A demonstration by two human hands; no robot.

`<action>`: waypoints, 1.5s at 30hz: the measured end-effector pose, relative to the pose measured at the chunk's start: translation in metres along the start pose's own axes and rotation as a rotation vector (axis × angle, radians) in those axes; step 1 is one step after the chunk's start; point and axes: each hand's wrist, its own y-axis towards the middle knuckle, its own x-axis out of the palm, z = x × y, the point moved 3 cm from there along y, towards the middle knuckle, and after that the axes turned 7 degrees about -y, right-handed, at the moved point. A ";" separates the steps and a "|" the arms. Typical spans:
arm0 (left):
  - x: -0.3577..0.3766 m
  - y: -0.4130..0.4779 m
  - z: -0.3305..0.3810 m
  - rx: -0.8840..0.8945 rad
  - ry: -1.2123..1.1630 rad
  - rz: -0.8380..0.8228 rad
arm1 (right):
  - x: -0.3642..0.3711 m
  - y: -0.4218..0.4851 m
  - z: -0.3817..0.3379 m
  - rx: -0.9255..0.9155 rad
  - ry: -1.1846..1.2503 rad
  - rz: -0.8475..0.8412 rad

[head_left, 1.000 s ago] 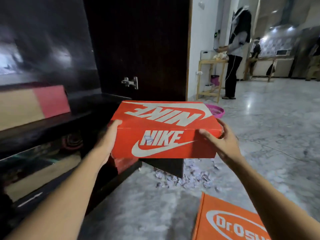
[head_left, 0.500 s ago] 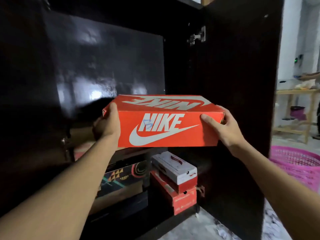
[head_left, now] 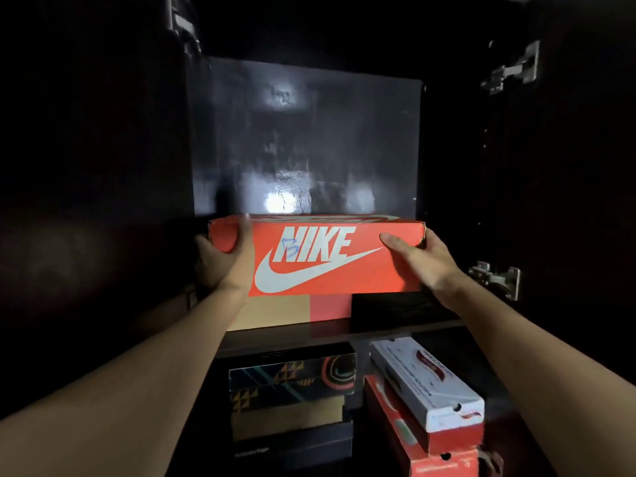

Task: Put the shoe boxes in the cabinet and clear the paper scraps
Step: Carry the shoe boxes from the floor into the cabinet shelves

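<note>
An orange Nike shoe box [head_left: 320,259] is held level inside the dark cabinet [head_left: 306,132], just above a tan and red box [head_left: 275,311] and a black box [head_left: 395,309] on the upper shelf. My left hand [head_left: 223,259] grips the box's left end, thumb on its front face. Holding the right end is my right hand [head_left: 420,259], with its thumb across the front. Whether the box rests on the ones below I cannot tell. No paper scraps are in view.
Under the shelf [head_left: 344,333] stand a patterned dark box [head_left: 292,376] on other boxes, and a white box [head_left: 426,383] lying tilted on red boxes [head_left: 437,452]. Both cabinet doors stand open, with metal hinges [head_left: 512,68] on the right one.
I turned from the floor to the cabinet. Both hands carried the Nike box up and forward into the upper compartment, above the boxes on the shelf.
</note>
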 end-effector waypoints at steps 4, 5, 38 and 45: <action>0.011 -0.006 -0.022 0.365 0.325 0.011 | 0.025 0.027 0.013 -0.029 -0.148 0.057; 0.014 -0.007 -0.029 0.468 0.403 0.011 | 0.032 0.034 0.015 -0.041 -0.256 0.079; 0.057 -0.003 -0.041 -0.049 0.309 -0.543 | 0.046 0.010 0.040 -0.002 -0.462 -0.126; 0.071 -0.107 -0.074 -0.180 0.010 -0.745 | -0.006 -0.121 0.074 0.142 -0.236 0.046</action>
